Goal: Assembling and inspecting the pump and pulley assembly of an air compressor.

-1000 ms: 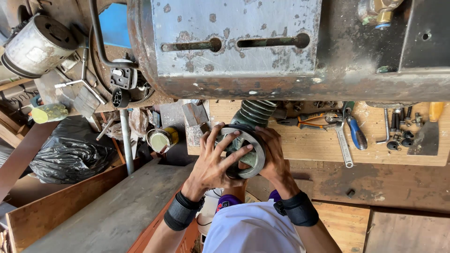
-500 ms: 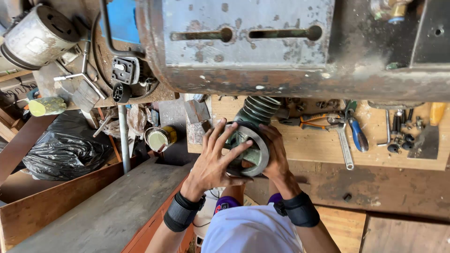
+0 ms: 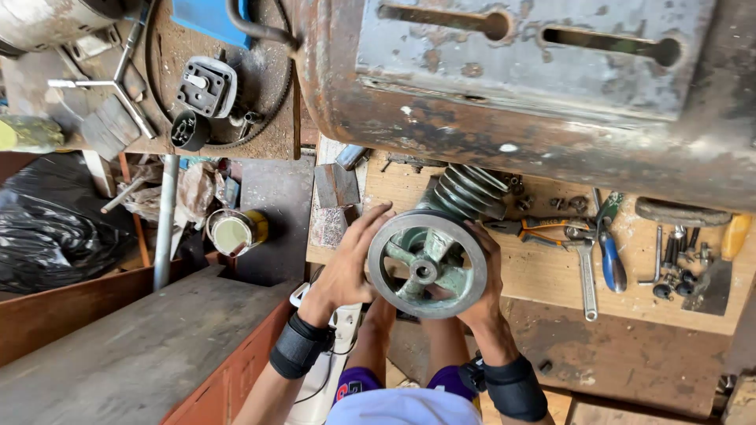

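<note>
A grey-green spoked pulley wheel (image 3: 427, 263) faces me, mounted on a ribbed finned part (image 3: 469, 191) just under a big rusty tank (image 3: 520, 86). My left hand (image 3: 352, 256) grips the wheel's left rim, fingers curled over its top edge. My right hand (image 3: 482, 290) holds the right rim from behind, thumb along the edge. Both wrists wear black bands.
Pliers (image 3: 535, 228), a wrench (image 3: 587, 271), a blue-handled tool (image 3: 610, 260) and several bolts (image 3: 677, 267) lie on the wooden board to the right. A yellow can (image 3: 236, 230), a black bag (image 3: 43, 228), a metal pole (image 3: 164, 220) and a grey plank (image 3: 118, 354) are on the left.
The view has moved in closer and shifted. My hands have slid apart to the rim, so the wheel's spokes and hub now show.
</note>
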